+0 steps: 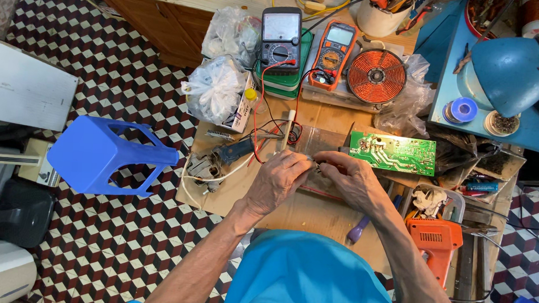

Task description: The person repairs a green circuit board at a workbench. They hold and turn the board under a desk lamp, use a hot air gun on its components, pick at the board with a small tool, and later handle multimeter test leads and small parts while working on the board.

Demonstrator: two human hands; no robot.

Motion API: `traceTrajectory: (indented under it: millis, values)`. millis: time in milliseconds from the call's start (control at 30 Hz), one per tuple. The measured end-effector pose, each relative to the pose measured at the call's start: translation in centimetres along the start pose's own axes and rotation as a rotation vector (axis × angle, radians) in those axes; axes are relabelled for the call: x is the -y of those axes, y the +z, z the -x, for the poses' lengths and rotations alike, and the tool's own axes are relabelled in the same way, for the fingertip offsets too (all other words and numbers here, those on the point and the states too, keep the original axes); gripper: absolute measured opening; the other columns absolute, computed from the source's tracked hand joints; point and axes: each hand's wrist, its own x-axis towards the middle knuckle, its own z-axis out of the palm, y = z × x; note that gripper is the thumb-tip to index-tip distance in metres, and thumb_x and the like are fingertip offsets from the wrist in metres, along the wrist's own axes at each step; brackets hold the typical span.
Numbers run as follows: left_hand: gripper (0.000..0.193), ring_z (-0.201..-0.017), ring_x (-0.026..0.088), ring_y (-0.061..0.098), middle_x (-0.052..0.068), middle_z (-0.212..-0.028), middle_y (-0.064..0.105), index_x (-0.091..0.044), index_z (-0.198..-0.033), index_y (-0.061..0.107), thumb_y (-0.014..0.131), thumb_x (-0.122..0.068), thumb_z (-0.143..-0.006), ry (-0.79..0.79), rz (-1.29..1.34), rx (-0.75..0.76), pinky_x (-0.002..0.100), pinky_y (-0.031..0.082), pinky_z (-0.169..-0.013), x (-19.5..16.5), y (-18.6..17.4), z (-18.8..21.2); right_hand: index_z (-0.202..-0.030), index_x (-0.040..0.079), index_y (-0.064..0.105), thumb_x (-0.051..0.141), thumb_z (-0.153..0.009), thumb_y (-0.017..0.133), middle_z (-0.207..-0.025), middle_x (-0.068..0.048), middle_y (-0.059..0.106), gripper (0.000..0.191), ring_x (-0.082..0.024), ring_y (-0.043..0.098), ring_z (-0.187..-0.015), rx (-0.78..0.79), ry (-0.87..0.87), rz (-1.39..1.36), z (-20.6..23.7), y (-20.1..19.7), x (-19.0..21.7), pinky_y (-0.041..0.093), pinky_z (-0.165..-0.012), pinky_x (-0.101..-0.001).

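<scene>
Head view: left hand [278, 178] and right hand [346, 177] pinch a small part [314, 163] just left of the green circuit board [393, 153]; nearby red lead [258, 117] may snag.

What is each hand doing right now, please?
Left hand: closed, pinching a small part too tiny to identify.
Right hand: closed on the same small part, fingertips meeting the left.

We count two multimeters [281, 38] [333, 53], one green circuit board [393, 153], one copper coil [377, 75], one orange drill [435, 240], and perhaps two plastic bags [214, 90] [229, 32].
</scene>
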Motion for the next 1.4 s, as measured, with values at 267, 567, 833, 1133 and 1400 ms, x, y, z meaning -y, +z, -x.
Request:
traceTrajectory:
  millis: [267,567,833,1133,1400]
  values:
    - [0.024,-0.105,0.027,0.064,0.007,-0.110,0.066,-0.006,-0.109,0.065,0.075,-0.006,-0.087,0.094,-0.042,0.041,0.040,0.054,-0.092,0.5,-0.6,-0.3,-0.119,0.011,0.073,0.027,-0.095,0.063,-0.074,-0.005,0.062,0.030,-0.014,0.056,-0.067,-0.004,0.058,0.172,0.1,-0.4,1.4,0.050,-0.063,-0.0326]
    - [0.022,-0.101,0.028,0.065,0.008,-0.107,0.067,-0.005,-0.108,0.066,0.075,-0.005,-0.088,0.063,-0.004,0.021,0.040,0.054,-0.088,0.8,-0.8,-0.2,-0.117,0.008,0.070,0.022,-0.094,0.064,-0.089,-0.003,0.073,0.028,-0.014,0.069,-0.078,-0.094,-0.110,0.145,-0.2,0.4,0.0,0.056,-0.072,-0.0323]
    - [0.018,-0.096,0.029,0.066,0.007,-0.101,0.068,-0.006,-0.104,0.066,0.076,-0.007,-0.088,-0.011,0.050,0.005,0.040,0.055,-0.083,0.4,-0.4,-0.5,-0.113,0.007,0.074,0.016,-0.092,0.064,-0.086,-0.008,0.070,0.025,-0.019,0.068,-0.072,-0.128,-0.105,0.172,-0.6,0.9,-0.7,0.054,-0.069,-0.0332]
    - [0.015,-0.096,0.029,0.067,0.008,-0.100,0.068,-0.007,-0.106,0.067,0.072,-0.008,-0.091,-0.095,0.146,0.013,0.040,0.056,-0.082,0.8,0.4,-0.4,-0.112,0.008,0.076,0.018,-0.093,0.065,-0.082,-0.007,0.066,0.024,-0.018,0.062,-0.069,-0.193,-0.099,0.184,-0.1,1.1,-1.0,0.050,-0.065,-0.0338]
    - [0.013,-0.094,0.028,0.070,0.007,-0.101,0.066,-0.009,-0.108,0.067,0.069,-0.013,-0.096,-0.194,0.181,0.110,0.040,0.057,-0.076,1.4,1.2,-0.5,-0.114,0.008,0.076,0.019,-0.096,0.066,-0.087,-0.005,0.066,0.024,-0.017,0.060,-0.071,-0.259,-0.004,0.055,0.3,1.8,-1.7,0.050,-0.066,-0.0314]
